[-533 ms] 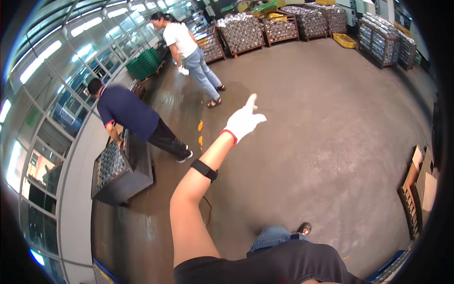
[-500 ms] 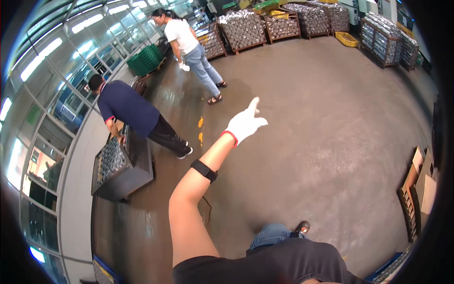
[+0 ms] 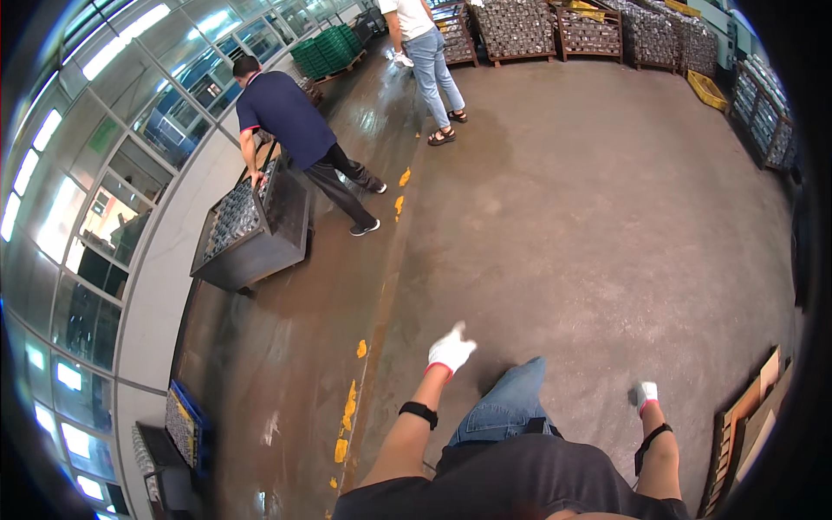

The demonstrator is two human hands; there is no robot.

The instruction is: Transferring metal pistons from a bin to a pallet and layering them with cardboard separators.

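Observation:
My left hand, in a white glove with a red cuff, hangs over the bare floor left of my bent leg. It holds nothing, and a finger and the thumb stand apart. Lower right, my right hand, also white-gloved, hangs at my side over the floor; its fingers are too small and turned away to make out. Both forearms wear black bands. Neither hand touches any object.
A co-worker in dark blue leans on a grey metal cart of metal parts. Another person stands ahead. Crates of metal parts line the back; a yellow tray lies nearby. Cardboard leans at lower right, a blue-edged bin lower left.
My left arm has dropped from its outstretched pose toward my body. My right hand has come into view. The view has tilted down and turned left; my leg has swung forward.

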